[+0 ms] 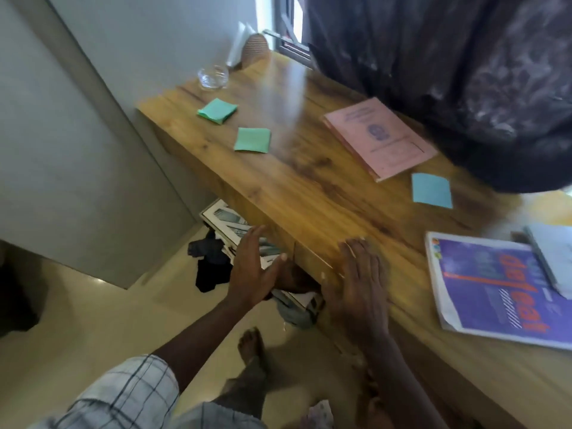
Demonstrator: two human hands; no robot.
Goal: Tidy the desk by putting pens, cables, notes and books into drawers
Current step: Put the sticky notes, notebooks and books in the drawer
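The counter (309,187) is the largest thing: a long slab of glossy, streaked wood whose long edge runs from the hands away to the upper left. Both hands sit at that near edge. The left hand (253,267) is spread with straight fingers, its palm turned to the counter's front face and its thumb touching it. The right hand (359,280) lies flat, palm down on the top, holding nothing. Between them a vertical seam splits the front panel (309,260), which I judge to be a drawer front, shut. The left hand is the nearer to it.

A dark, mottled cloth (448,72) hangs beyond the right hand. A purple book (495,289), glossy and soft-covered, lies just right of the right hand, so that hand would reach it first. A grey notebook (554,258) overlaps its far corner. A thin, matte pink book (377,137) lies further out, with a square blue note (431,190) near its corner. Ahead of the left hand lie a green note (252,140) and a second green note (217,110), then a clear glass (213,76).
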